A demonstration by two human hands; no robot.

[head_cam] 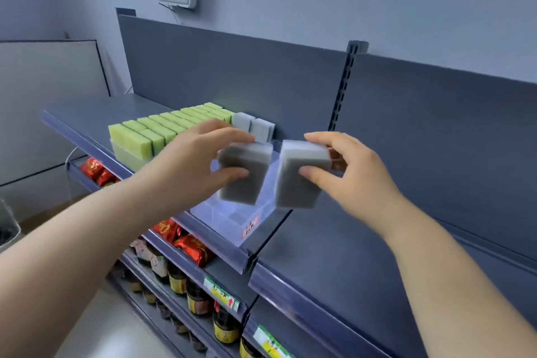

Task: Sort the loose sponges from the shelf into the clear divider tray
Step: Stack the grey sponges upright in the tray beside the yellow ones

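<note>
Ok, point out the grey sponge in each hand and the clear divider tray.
left grey sponge (247, 158): head view, dark broad face.
right grey sponge (293, 187): head view, lower part of broad face.
clear divider tray (216, 213): head view, bare front wall.

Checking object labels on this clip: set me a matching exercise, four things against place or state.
1 green sponges
2 right hand
3 red packets
4 dark jars

A one level below the packets
B grips a grey sponge
C lined up in the clear tray
D one level below the tray

Pairs: 1-C, 2-B, 3-D, 4-A
</note>
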